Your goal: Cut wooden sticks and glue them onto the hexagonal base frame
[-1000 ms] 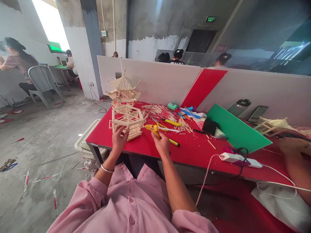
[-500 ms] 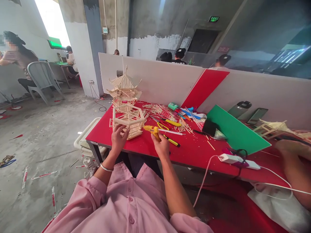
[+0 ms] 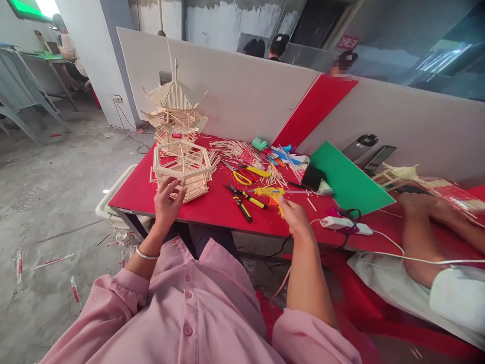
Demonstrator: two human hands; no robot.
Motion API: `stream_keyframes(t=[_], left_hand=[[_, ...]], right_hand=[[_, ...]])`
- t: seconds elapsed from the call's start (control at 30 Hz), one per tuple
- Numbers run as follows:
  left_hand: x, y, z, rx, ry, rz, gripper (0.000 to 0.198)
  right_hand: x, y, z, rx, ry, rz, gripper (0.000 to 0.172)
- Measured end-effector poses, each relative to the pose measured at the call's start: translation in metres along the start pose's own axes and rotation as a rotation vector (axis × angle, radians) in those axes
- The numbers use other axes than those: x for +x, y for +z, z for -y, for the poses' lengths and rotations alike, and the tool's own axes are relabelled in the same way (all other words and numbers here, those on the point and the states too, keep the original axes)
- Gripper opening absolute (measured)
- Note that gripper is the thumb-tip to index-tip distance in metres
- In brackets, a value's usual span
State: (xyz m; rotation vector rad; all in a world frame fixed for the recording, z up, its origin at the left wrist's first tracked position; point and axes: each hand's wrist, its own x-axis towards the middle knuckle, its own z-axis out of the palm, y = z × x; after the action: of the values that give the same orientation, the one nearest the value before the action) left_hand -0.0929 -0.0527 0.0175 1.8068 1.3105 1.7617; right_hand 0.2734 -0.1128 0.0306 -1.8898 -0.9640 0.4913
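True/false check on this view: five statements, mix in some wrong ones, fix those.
1. The right hand holds the yellow glue gun. True.
2. The left hand holds the black-and-yellow pliers. False: the pliers lie on the red table; that hand is at the near side of the hexagonal stick frame.
3. The tower with a pointed roof stands beyond the hexagonal stick frame. True.
4. The green board is left of the glue gun. False: it is to the right.
5. The white power strip is on the floor. False: it lies on the table.
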Motion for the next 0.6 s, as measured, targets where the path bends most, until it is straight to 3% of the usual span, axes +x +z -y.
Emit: stream_keyframes(t=[0.17, 0.27, 0.37, 0.47, 0.6], left_hand=[[-0.011, -0.010, -0.001, 0.134, 0.033, -0.136, 0.017], [-0.020, -0.020, 0.000, 0.211, 0.062, -0.237, 0.014], [-0.023, -0.028, 0.003, 0.267, 0.047, -0.265, 0.014], [-0.014, -0.031, 0.004, 0.319, 0.060, -0.299, 0.012], [0.005, -0.032, -0.005, 0.359, 0.050, -0.367, 0.027]], right_hand=[[0.020, -0.010, -0.008, -0.145, 0.017, -0.066, 0.063], [0.018, -0.011, -0.004, -0.231, -0.053, -0.113, 0.055], [0.006, -0.007, 0.010, -0.295, -0.180, -0.210, 0.046], [-0.010, 0.016, 0.035, -0.263, -0.344, -0.195, 0.048], [-0.035, 0.081, 0.071, -0.125, -0.557, 0.124, 0.043]])
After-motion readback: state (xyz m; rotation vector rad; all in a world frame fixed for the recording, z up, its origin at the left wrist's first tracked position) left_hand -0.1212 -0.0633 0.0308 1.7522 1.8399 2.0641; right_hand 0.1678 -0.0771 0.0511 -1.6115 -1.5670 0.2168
